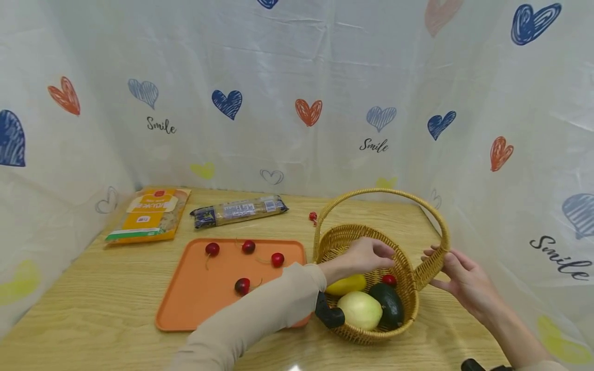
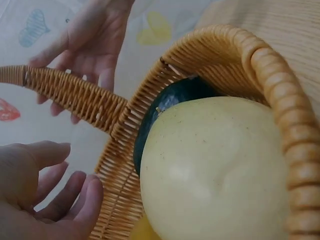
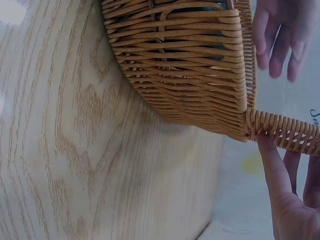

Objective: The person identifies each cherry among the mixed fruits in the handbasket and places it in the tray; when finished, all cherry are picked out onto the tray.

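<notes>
My left hand (image 1: 370, 256) is over the wicker basket (image 1: 359, 337), fingers loosely bent with nothing between them. In the left wrist view, the left hand (image 2: 50, 192) is beside the basket's inner wall. My right hand (image 1: 468, 278) holds the lower right side of the basket's arched handle (image 1: 429, 268); in the right wrist view, a fingertip touches the woven handle (image 3: 282, 130). Inside the basket lie a pale round fruit (image 1: 359, 310), a dark green avocado (image 1: 387, 305), a yellow fruit (image 1: 347, 285) and a red cherry (image 1: 389, 280).
Left of the basket lies an orange tray (image 1: 178, 304) with several cherries (image 1: 212, 250). Behind it are a clear packet (image 1: 238, 210) and an orange food bag (image 1: 149, 214). A small red item (image 1: 313, 216) lies behind the basket. A printed curtain (image 1: 260, 144) surrounds the table.
</notes>
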Motion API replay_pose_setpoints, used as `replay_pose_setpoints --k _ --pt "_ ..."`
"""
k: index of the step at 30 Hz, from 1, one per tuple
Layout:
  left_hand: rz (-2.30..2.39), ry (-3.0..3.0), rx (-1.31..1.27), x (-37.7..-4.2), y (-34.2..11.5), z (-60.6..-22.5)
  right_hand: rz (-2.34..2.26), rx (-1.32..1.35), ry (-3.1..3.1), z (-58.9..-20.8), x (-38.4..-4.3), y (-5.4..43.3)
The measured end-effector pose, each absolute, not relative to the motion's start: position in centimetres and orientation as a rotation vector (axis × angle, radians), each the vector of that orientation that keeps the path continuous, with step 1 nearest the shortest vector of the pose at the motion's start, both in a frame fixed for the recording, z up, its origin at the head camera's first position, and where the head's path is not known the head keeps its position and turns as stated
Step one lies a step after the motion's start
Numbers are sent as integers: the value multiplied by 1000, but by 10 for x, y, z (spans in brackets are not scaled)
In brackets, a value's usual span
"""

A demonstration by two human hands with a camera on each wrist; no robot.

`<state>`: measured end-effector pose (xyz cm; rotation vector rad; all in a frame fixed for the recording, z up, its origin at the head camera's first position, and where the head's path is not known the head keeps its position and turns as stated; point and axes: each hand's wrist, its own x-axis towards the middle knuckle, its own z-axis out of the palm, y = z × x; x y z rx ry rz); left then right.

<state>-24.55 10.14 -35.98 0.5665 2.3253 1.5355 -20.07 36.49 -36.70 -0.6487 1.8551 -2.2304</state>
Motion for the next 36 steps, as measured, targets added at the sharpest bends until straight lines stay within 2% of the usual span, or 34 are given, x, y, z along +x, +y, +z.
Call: replay_pose_setpoints --k 11,36 --pt "1469 2412 424 -258 121 -368 -2241 -668 1819 -365 -201 365" --pt "930 2570 578 -253 141 -378 -2242 -664 1844 -366 -200 364"
